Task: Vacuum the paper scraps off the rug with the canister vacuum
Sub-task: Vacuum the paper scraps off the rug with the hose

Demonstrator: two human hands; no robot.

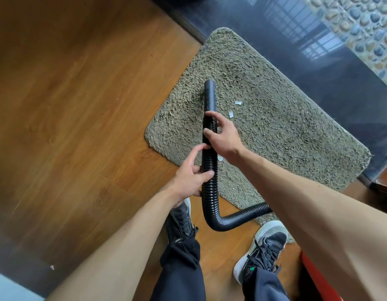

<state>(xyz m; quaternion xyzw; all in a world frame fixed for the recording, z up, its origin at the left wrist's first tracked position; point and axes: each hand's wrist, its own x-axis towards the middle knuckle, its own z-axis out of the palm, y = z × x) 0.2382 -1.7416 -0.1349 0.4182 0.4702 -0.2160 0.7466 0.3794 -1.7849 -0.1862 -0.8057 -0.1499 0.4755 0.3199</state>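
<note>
Our bare forearms [318, 213] fill the near view, and beyond them our left hand [188, 181] and right hand [223, 137] each have fingers curled round the ribbed black hose [208, 158], the right just behind the smooth nozzle [210, 94]. The nozzle sits over the shaggy grey-brown rug [286, 127] but left of the white scraps [231, 114] (a few small ones, some half hidden by our right hand), so we judge a sweep could miss them or the dragging hose flick them onto the floor [79, 105]. The sharp bend by our shoes [262, 250] could also kink and choke the suction.
</note>
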